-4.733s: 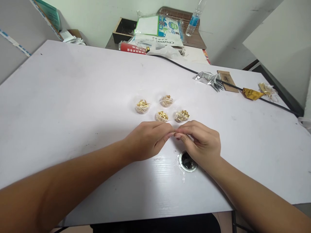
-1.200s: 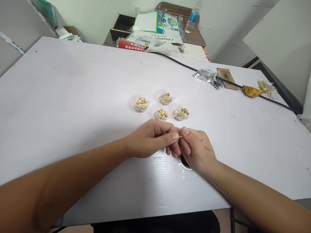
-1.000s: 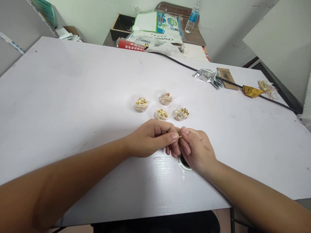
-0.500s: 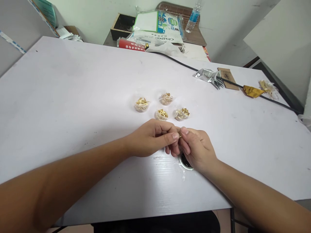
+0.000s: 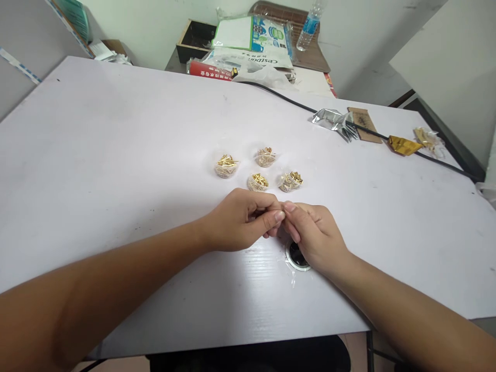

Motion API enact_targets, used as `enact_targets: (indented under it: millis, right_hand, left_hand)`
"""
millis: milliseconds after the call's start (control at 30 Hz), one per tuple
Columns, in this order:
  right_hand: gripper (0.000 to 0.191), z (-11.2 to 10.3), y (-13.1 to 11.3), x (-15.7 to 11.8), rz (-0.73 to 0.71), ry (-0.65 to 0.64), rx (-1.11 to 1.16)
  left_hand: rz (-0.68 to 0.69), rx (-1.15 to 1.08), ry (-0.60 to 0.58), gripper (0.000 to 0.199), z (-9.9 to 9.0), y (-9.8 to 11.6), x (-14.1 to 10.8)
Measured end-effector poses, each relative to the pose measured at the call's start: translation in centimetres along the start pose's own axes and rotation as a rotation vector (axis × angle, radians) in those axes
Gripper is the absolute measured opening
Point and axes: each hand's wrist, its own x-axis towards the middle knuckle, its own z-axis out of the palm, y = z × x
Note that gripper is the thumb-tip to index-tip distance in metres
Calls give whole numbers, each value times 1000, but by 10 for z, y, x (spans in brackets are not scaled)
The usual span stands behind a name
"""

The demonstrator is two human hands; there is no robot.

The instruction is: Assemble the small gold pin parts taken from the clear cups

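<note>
My left hand and my right hand meet above the table, fingertips pinched together and touching. A small gold pin was visible between these fingertips a moment ago; the fingers now hide it. Just beyond my hands stand small clear cups of gold metal pins: a left cup with long pins, a back cup, a front cup partly behind my left hand, and a right cup. Under my right hand lies a round black hole with a pale rim, partly covered.
A black cable crosses the back right of the white table, with silver foil, cardboard and gold foil along it. Behind the table are a black box, packages and a water bottle.
My fingertips have drawn closer together, and the gold pin between them has gone out of sight. My right hand has shifted slightly, showing more of the round hole. The cups have stayed put.
</note>
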Motion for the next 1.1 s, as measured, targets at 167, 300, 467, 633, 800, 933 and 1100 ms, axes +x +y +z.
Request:
enact_targets:
  millis: [167,300,467,633,800,933,1100]
  right_hand:
    - [56,-3,-3,3,25,9,-117]
    - [55,-6,-2,4,82,-9,-146]
    - [55,-8,3,5,114,-21,-19]
    - [56,-6,1,7,155,-52,189]
    - [57,-4,-4,8,241,-87,306]
    - [57,-3,-4,8,231,-107,348]
    - [57,-2,-4,9,224,-107,352]
  left_hand:
    - [96,266,16,22,-5,1,0]
    - [179,402,15,24,-6,0,0]
    - [167,372,53,23,-4,-3,0]
    - [140,222,30,23,-3,-2,-1]
    - [83,107,6,22,-2,-2,0]
    - [62,21,-17,23,-2,-2,1]
    - [67,16,-26,23,-3,-3,1]
